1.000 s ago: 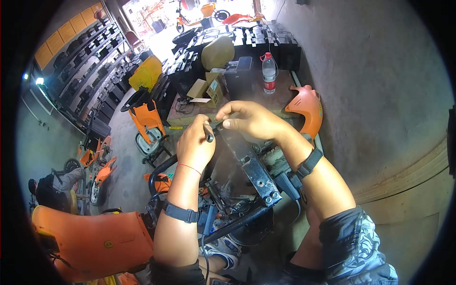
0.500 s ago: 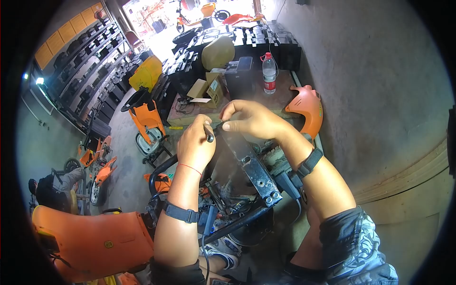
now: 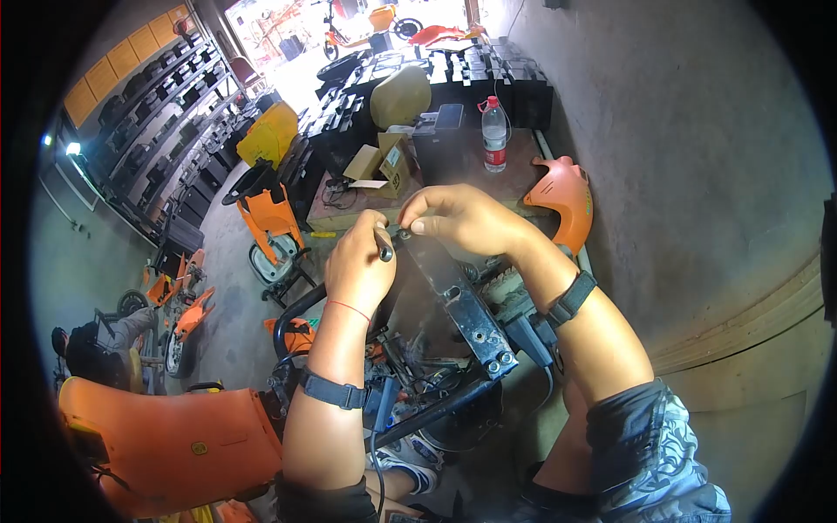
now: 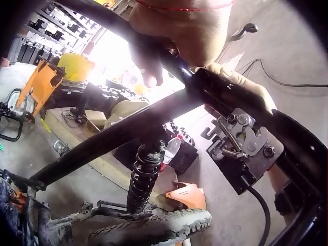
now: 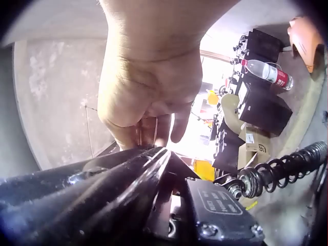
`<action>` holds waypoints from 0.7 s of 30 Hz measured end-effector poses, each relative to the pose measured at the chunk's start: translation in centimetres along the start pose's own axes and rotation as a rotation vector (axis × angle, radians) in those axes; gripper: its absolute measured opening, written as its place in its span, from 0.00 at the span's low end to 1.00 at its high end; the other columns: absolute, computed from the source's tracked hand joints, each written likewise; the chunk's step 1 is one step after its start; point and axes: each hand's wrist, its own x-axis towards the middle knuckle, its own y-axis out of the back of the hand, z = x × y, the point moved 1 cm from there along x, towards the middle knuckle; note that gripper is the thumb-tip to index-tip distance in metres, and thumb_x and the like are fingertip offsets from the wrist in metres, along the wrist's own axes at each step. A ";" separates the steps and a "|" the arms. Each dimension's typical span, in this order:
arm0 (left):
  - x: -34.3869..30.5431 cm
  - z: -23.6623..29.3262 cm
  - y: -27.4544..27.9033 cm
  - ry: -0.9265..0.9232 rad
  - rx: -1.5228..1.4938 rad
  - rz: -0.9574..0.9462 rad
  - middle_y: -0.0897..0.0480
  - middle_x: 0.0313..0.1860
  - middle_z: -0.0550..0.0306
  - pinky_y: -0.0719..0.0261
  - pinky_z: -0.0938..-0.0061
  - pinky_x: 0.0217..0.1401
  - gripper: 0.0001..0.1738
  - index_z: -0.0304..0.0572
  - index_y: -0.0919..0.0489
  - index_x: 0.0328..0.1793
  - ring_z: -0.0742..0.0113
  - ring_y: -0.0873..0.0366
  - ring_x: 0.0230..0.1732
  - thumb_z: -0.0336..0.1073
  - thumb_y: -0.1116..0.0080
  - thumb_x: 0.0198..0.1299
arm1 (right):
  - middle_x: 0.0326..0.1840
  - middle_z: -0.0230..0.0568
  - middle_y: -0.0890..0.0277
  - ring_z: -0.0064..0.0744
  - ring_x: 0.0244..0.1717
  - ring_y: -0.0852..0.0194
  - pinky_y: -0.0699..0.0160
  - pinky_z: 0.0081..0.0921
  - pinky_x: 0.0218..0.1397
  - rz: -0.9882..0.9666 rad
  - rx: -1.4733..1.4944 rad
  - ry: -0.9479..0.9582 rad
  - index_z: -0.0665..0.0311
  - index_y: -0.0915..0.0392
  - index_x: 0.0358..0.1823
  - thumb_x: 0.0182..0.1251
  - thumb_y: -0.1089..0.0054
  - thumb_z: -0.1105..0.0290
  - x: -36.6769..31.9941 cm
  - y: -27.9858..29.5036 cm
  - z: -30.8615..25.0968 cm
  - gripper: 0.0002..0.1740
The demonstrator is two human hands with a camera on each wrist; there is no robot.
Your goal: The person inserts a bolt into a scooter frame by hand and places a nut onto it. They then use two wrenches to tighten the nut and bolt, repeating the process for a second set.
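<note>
In the head view my left hand (image 3: pixel 359 266) grips a dark socket wrench (image 3: pixel 384 246), its hollow end poking out beside the thumb. The wrench's bent far end (image 4: pixel 250 29) shows in the left wrist view. My right hand (image 3: pixel 466 222) reaches to the far end of a black vehicle frame (image 3: pixel 471 318), thumb and curled forefinger pinching at a small bolt (image 3: pixel 404 234). Beneath the frame, the left wrist view shows a metal latch (image 4: pixel 248 143) with springs and a black cable. A coil shock absorber (image 4: pixel 145 177) stands above a muddy tyre (image 4: pixel 164 225).
Ahead is a low platform (image 3: pixel 340 209) with a cardboard box (image 3: pixel 384 166), a black battery case (image 3: pixel 440 139) and a plastic bottle (image 3: pixel 493 135). Orange body panels lie around, one large panel (image 3: pixel 174 436) at the near left, another panel (image 3: pixel 571 205) by the right wall.
The right forefinger and thumb have shifted slightly back and forth at the bolt, covering it half a second ago and leaving it showing now. The left hand and wrench stay in place.
</note>
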 end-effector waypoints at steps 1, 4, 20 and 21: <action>0.0 0.0 0.0 0.002 0.010 0.006 0.12 0.47 0.41 0.21 0.47 0.55 0.13 0.47 0.20 0.54 0.37 0.15 0.53 0.40 0.54 0.73 | 0.44 0.37 0.14 0.25 0.47 0.19 0.21 0.28 0.56 0.001 0.000 0.000 0.66 0.16 0.43 0.68 0.29 0.72 -0.1 -0.2 -0.1 0.07; -0.1 0.0 0.0 -0.001 0.011 0.012 0.12 0.47 0.41 0.21 0.47 0.55 0.14 0.47 0.20 0.54 0.37 0.15 0.53 0.40 0.54 0.73 | 0.44 0.38 0.13 0.26 0.47 0.18 0.20 0.28 0.55 0.087 -0.006 -0.010 0.67 0.16 0.43 0.67 0.29 0.73 -0.2 -0.3 -0.2 0.07; -0.1 -0.2 0.0 -0.011 0.000 0.006 0.13 0.46 0.39 0.21 0.47 0.53 0.13 0.45 0.21 0.54 0.36 0.16 0.52 0.40 0.54 0.73 | 0.60 0.43 0.17 0.31 0.58 0.20 0.23 0.31 0.64 -0.012 0.034 0.021 0.69 0.15 0.44 0.71 0.36 0.76 0.1 -0.1 0.0 0.04; -0.1 -0.2 0.0 -0.013 0.002 0.007 0.13 0.46 0.39 0.21 0.47 0.53 0.13 0.45 0.21 0.54 0.36 0.16 0.52 0.40 0.54 0.73 | 0.60 0.43 0.17 0.31 0.58 0.20 0.23 0.31 0.64 -0.023 0.005 0.042 0.69 0.15 0.44 0.72 0.37 0.76 0.1 -0.1 0.0 0.05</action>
